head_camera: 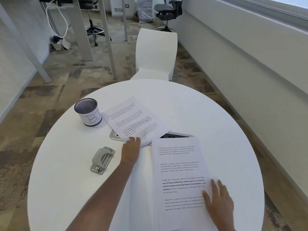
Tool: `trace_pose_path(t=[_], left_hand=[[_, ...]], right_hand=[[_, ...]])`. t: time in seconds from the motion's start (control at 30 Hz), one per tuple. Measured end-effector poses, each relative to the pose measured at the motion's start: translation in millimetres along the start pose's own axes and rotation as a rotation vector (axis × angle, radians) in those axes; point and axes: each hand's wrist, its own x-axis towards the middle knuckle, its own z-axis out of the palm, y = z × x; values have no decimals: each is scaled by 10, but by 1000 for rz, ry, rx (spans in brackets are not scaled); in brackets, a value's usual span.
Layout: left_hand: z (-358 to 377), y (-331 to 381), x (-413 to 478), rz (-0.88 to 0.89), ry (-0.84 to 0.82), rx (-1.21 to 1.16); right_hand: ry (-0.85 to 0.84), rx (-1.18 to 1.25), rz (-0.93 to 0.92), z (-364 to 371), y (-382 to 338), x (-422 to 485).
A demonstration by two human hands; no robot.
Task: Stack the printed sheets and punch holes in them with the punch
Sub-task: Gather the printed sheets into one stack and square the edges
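Note:
Two printed sheets lie on the round white table (66,189). The far sheet (135,119) lies askew near the middle, and my left hand (130,150) pinches its near corner. The near sheet (180,180) lies straight in front of me, with my right hand (218,202) pressed flat on its right edge, fingers spread. A grey metal hole punch (102,160) rests on the table to the left of my left forearm, apart from both sheets.
A mesh pen cup (88,111) with a white label stands at the back left of the table. A grey cable hatch (176,135) in the tabletop is partly covered by the sheets. A white chair (155,52) stands behind the table.

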Motion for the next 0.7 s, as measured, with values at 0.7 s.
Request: trace_pose_path(t=[0.7], left_hand=[[12,315,-756,161,179,-560]], right_hand=[[-8,-96,-50,-22,88,16]])
